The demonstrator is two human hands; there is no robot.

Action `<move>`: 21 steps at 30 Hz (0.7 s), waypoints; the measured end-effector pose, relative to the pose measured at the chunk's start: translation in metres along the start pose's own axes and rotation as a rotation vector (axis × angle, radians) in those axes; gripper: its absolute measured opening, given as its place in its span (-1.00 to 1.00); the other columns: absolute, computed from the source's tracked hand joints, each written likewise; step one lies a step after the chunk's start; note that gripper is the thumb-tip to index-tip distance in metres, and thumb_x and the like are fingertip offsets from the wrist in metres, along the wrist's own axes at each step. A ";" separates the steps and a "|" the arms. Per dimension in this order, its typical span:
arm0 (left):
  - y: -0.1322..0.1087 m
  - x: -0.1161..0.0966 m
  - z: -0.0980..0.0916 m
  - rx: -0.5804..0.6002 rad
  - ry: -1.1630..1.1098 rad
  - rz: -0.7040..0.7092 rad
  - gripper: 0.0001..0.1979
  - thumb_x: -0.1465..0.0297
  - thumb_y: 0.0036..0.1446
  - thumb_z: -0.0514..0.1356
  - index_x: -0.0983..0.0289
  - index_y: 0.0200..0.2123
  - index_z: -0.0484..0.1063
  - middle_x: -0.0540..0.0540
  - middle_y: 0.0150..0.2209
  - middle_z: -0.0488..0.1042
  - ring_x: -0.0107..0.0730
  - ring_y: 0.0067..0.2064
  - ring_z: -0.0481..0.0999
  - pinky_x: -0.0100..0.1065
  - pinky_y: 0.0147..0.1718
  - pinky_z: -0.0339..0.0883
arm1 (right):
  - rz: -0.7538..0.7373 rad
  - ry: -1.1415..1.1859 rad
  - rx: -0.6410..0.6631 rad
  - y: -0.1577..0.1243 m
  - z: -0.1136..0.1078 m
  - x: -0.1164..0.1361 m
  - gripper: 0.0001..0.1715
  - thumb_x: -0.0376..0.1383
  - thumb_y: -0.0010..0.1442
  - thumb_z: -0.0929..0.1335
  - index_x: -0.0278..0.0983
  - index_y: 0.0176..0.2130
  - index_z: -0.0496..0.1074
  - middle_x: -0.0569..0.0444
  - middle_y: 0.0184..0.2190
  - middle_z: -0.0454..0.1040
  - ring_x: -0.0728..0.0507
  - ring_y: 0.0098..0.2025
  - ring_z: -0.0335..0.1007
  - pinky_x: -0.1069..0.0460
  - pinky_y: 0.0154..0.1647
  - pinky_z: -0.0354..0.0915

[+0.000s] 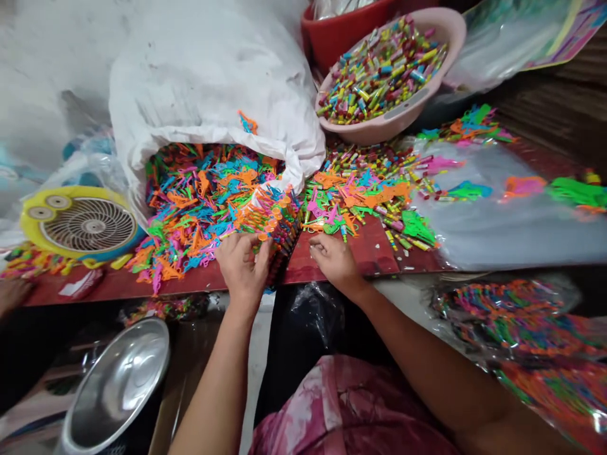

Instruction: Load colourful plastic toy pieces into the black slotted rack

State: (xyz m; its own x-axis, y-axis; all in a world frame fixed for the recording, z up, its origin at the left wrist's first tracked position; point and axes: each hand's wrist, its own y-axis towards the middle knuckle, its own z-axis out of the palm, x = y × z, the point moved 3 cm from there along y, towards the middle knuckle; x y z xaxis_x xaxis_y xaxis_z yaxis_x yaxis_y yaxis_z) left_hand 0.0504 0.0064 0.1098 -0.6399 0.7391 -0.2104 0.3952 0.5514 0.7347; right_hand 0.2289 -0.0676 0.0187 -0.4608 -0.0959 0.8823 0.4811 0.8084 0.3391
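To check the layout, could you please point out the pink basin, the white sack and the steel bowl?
Pink basin (365, 129), head view, outer wall.
White sack (203, 82), head view, upper middle.
Steel bowl (118, 379), head view, inner surface.

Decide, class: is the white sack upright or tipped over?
Tipped over: the white sack lies on its side, with its open mouth spilling colourful plastic pieces toward the red board.

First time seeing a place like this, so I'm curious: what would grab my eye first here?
A heap of bright plastic shapes spilling from a white sack onto a red board comes first. Behind it sits a pink basin heaped with multicoloured little tubes. At the front, the left hand grasps a stack of orange-topped pieces, and the right hand rests beside it.
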 end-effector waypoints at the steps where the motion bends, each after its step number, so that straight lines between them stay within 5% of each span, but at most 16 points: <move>1: 0.000 0.001 0.000 0.014 -0.003 0.002 -0.80 0.21 0.19 0.23 0.23 -0.36 0.46 0.01 -0.41 0.43 -0.34 -0.31 0.41 -0.29 -0.24 0.23 | -0.010 0.000 -0.004 0.000 0.000 0.000 -0.80 -0.38 0.14 0.30 -0.24 -0.24 0.50 0.07 -0.38 0.55 -0.10 -0.30 0.47 0.04 -0.26 0.31; 21: 0.003 -0.007 0.001 0.075 -0.059 -0.013 -0.81 0.23 0.18 0.26 0.25 -0.35 0.46 0.04 -0.39 0.49 -0.30 -0.30 0.45 -0.25 -0.22 0.24 | -0.052 -0.140 0.005 -0.001 0.004 0.008 -0.80 -0.42 0.16 0.28 -0.27 -0.24 0.47 0.02 -0.31 0.54 -0.12 -0.25 0.44 0.03 -0.20 0.27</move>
State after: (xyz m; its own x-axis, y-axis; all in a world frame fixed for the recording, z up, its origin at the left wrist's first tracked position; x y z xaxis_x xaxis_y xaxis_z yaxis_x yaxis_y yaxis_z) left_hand 0.0561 0.0032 0.1126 -0.6064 0.7521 -0.2583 0.4372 0.5867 0.6817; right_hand 0.2216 -0.0672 0.0240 -0.5851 -0.0561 0.8090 0.4501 0.8073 0.3816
